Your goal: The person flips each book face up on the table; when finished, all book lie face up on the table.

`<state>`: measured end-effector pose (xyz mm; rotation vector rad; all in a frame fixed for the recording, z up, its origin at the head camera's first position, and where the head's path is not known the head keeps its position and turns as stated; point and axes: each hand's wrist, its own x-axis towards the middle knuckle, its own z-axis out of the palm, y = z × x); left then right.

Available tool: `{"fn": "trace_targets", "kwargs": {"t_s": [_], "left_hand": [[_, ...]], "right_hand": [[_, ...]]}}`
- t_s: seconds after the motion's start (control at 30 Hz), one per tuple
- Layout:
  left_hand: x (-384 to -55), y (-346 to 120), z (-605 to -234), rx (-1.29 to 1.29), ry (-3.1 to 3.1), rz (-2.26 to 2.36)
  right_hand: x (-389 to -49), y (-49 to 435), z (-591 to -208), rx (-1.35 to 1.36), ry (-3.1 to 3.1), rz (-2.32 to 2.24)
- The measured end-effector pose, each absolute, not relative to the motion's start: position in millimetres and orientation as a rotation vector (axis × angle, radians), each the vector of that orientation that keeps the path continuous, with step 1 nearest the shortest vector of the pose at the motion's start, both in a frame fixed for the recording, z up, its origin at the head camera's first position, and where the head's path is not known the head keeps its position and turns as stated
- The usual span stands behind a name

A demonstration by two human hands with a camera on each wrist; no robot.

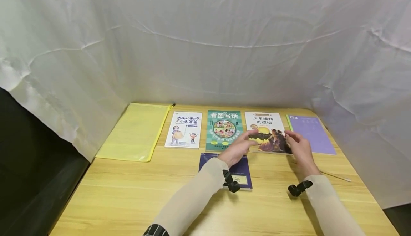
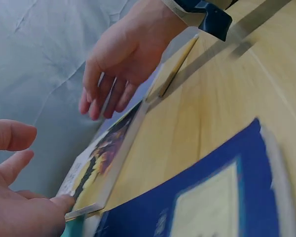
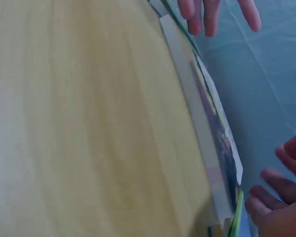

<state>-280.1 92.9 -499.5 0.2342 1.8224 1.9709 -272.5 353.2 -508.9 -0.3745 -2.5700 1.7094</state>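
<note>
A white storybook with a yellow moon and dark figures on its cover (image 1: 264, 120) lies flat in the back row on the table. My left hand (image 1: 238, 149) is by its left edge, fingers spread and relaxed; a fingertip is at the book's corner in the left wrist view, though contact is hard to tell. Over the right edge hovers my right hand (image 1: 300, 152), its fingers loosely bent around nothing. Beneath my left forearm and hand, a dark blue book (image 1: 244, 166) is partly hidden. In the right wrist view the storybook's spine or page edge (image 3: 192, 108) runs between both hands.
Left of the storybook are a green book (image 1: 212, 129), a white picture book (image 1: 183, 131) and a yellow zip pouch (image 1: 131, 132). To its right lie a purple notebook (image 1: 313, 134) and a pencil (image 1: 338, 176). Pale sheeting (image 1: 205, 68) hangs behind the table.
</note>
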Motion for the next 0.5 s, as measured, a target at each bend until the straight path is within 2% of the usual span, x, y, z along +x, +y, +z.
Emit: {"fn": "trace_targets", "kwargs": {"t_s": [0.37,0.5], "left_hand": [[-308.0,15.8,-478.8,0.294,2.065,1.946],[-314.9,-17.4,-473.2,0.292,2.313,1.764]], "right_hand": [[-282.9,338.6,-493.4,0.101,-2.709,1.206],[-288.4,337.3,-493.3,0.284,-2.745,0.943]]}}
